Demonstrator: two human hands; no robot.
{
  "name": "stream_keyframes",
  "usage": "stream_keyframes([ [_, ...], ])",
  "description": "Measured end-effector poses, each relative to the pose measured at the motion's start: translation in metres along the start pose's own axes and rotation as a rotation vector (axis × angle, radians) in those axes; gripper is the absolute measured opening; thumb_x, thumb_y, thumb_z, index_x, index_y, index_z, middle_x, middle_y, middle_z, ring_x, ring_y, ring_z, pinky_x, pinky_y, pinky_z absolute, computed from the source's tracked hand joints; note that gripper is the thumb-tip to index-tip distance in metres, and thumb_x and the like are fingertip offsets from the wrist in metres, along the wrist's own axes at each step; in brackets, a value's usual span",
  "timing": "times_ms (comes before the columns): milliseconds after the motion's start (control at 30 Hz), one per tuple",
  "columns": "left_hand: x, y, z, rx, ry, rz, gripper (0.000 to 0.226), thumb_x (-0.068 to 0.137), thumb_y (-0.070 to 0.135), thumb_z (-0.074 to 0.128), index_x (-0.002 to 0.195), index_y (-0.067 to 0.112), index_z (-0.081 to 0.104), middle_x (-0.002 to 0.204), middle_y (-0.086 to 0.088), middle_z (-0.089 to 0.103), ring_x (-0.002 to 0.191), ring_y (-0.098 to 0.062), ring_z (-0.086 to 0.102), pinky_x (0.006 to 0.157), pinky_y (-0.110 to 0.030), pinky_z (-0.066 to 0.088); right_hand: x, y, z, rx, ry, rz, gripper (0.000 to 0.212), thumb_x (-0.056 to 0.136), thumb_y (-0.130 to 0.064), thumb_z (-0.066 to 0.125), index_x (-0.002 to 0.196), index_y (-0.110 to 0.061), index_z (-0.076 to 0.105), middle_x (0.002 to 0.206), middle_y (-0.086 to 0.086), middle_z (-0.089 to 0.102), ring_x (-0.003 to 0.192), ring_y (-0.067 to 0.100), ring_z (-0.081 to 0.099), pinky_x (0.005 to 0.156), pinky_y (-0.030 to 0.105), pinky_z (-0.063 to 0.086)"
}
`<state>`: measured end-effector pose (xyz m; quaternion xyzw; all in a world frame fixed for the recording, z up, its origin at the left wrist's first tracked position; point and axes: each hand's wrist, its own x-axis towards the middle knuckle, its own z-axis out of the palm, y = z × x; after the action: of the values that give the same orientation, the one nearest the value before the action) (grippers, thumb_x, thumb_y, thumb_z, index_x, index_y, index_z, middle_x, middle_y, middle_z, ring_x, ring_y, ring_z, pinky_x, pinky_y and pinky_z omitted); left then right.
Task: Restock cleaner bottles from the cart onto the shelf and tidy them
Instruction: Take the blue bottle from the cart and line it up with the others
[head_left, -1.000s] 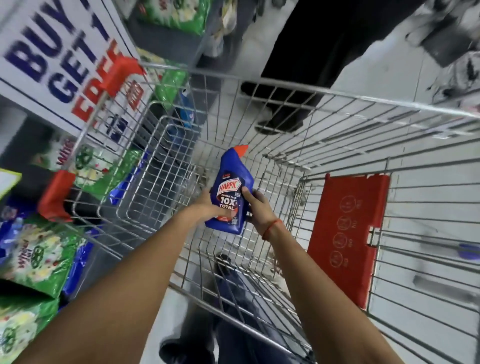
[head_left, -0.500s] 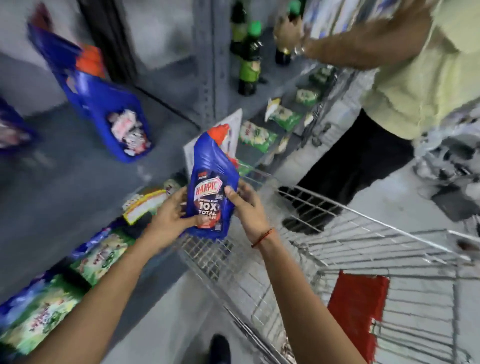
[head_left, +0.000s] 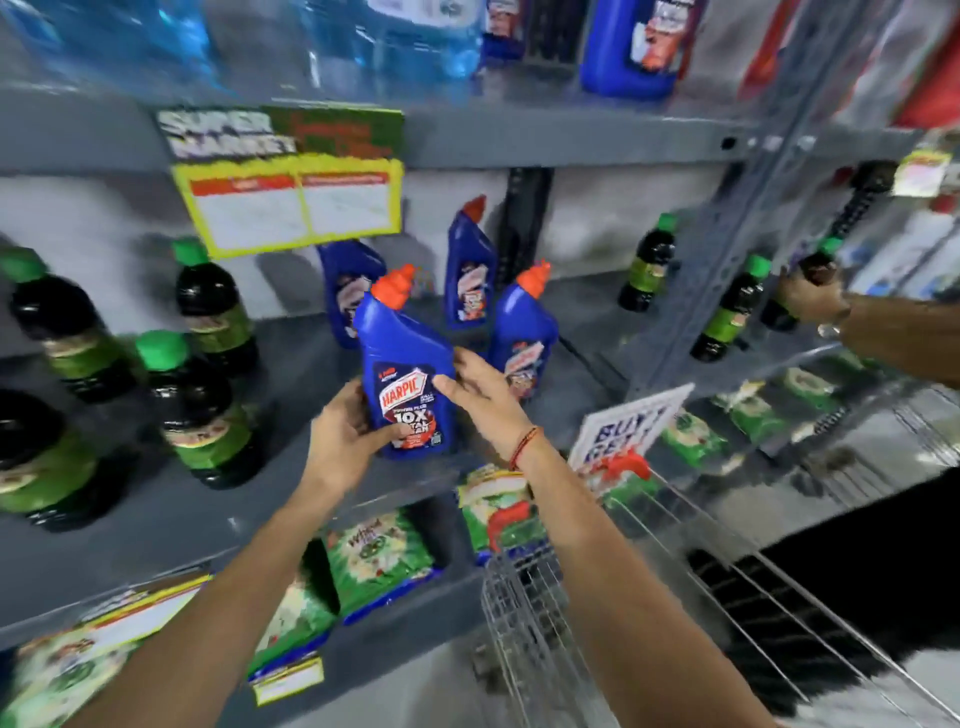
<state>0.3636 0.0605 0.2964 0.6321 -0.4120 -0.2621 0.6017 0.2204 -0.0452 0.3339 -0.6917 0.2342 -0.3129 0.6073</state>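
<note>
A blue Harpic cleaner bottle (head_left: 408, 374) with an orange cap stands upright at the front edge of the grey shelf (head_left: 291, 364). My left hand (head_left: 345, 431) grips its lower left side. My right hand (head_left: 480, 397) touches its right side with fingers spread. Three more blue Harpic bottles stand behind it on the same shelf: one at the left (head_left: 345, 291), one at the back (head_left: 470, 265), one at the right (head_left: 524, 332). The wire cart (head_left: 649, 597) is at the lower right, its basket mostly out of view.
Dark bottles with green caps (head_left: 202, 410) stand on the shelf's left part. Green detergent packs (head_left: 379, 561) fill the lower shelf. Another person's hand (head_left: 808, 296) holds a dark bottle at the right. A yellow price sign (head_left: 291, 202) hangs above.
The bottle has gone up out of the cart and onto the middle shelf, with both hands on it. My view has swung from the cart up to the shelf.
</note>
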Motion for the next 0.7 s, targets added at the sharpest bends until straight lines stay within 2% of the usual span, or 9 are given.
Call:
stream_keyframes([
  [100,0.011,-0.008,-0.014,0.022,0.089,-0.020,0.065,0.060,-0.014,0.075,0.118,-0.001,0.049,0.110,-0.013,0.063,0.086,-0.015,0.065,0.071,-0.010,0.054,0.022,0.003,0.014,-0.010,-0.048,0.011,0.041,0.089,0.006,0.050,0.129,0.009,0.042,0.136,0.028,0.048,0.112,0.013,0.052,0.088,0.010,0.047],
  [167,0.016,-0.014,-0.019,0.030,0.120,-0.033,0.065,0.060,-0.014,0.075,0.118,-0.003,0.048,0.112,-0.018,0.064,0.093,-0.022,0.063,0.076,-0.018,0.055,0.033,0.008,0.019,-0.033,-0.054,0.027,0.041,0.089,0.005,0.051,0.129,0.008,0.043,0.136,0.025,0.049,0.107,0.004,0.054,0.083,0.004,0.046],
  [267,0.019,-0.022,-0.019,0.036,0.140,-0.059,0.066,0.060,-0.014,0.075,0.119,-0.003,0.047,0.113,-0.020,0.064,0.097,-0.025,0.063,0.085,-0.034,0.051,0.039,0.016,0.021,-0.026,-0.045,0.062,0.043,0.090,0.004,0.050,0.131,0.007,0.040,0.135,0.022,0.049,0.115,0.014,0.048,0.079,0.002,0.046],
  [367,0.019,-0.031,-0.018,0.057,0.151,-0.068,0.066,0.061,-0.009,0.078,0.118,0.001,0.047,0.111,-0.018,0.065,0.098,-0.025,0.064,0.087,-0.034,0.052,0.039,0.027,0.022,0.021,-0.018,0.088,0.047,0.090,0.001,0.052,0.135,0.002,0.038,0.135,0.013,0.049,0.122,0.019,0.049,0.082,0.006,0.048],
  [500,0.019,-0.037,-0.020,0.092,0.137,-0.088,0.061,0.061,0.006,0.082,0.114,0.007,0.051,0.104,-0.009,0.068,0.091,-0.018,0.066,0.085,-0.032,0.053,0.032,0.034,0.018,0.018,0.033,0.061,0.038,0.086,-0.003,0.060,0.123,-0.008,0.053,0.119,0.006,0.059,0.107,0.012,0.057,0.081,0.010,0.048],
  [533,0.018,-0.039,-0.021,0.091,0.126,-0.098,0.060,0.061,0.008,0.083,0.113,0.009,0.051,0.103,-0.007,0.068,0.091,-0.018,0.066,0.087,-0.034,0.053,0.027,0.038,0.017,0.011,0.086,0.047,0.030,0.084,-0.005,0.063,0.113,-0.015,0.059,0.114,0.008,0.063,0.100,0.009,0.060,0.082,0.013,0.048],
  [600,0.015,-0.045,-0.024,0.131,0.094,-0.112,0.058,0.061,0.012,0.084,0.110,0.013,0.053,0.102,-0.002,0.068,0.092,-0.014,0.066,0.089,-0.032,0.052,0.012,0.052,0.010,-0.025,0.373,0.003,0.024,0.079,-0.007,0.070,0.098,-0.020,0.062,0.102,0.013,0.065,0.085,0.001,0.062,0.076,0.016,0.049],
  [633,0.013,-0.048,-0.025,0.169,0.073,-0.113,0.058,0.059,0.016,0.085,0.108,0.017,0.054,0.100,0.003,0.069,0.091,-0.007,0.065,0.089,-0.025,0.050,0.004,0.058,0.005,-0.051,0.569,-0.007,0.028,0.075,-0.007,0.073,0.100,-0.016,0.061,0.101,0.013,0.061,0.084,0.004,0.061,0.074,0.020,0.050],
  [700,0.008,-0.053,-0.024,0.239,0.044,-0.113,0.060,0.055,0.026,0.087,0.105,0.028,0.053,0.096,0.018,0.066,0.088,0.015,0.058,0.080,-0.003,0.044,-0.007,0.069,-0.011,-0.136,0.853,0.038,0.063,0.068,-0.012,0.081,0.122,-0.007,0.050,0.113,0.013,0.048,0.097,0.022,0.057,0.081,0.037,0.051],
])
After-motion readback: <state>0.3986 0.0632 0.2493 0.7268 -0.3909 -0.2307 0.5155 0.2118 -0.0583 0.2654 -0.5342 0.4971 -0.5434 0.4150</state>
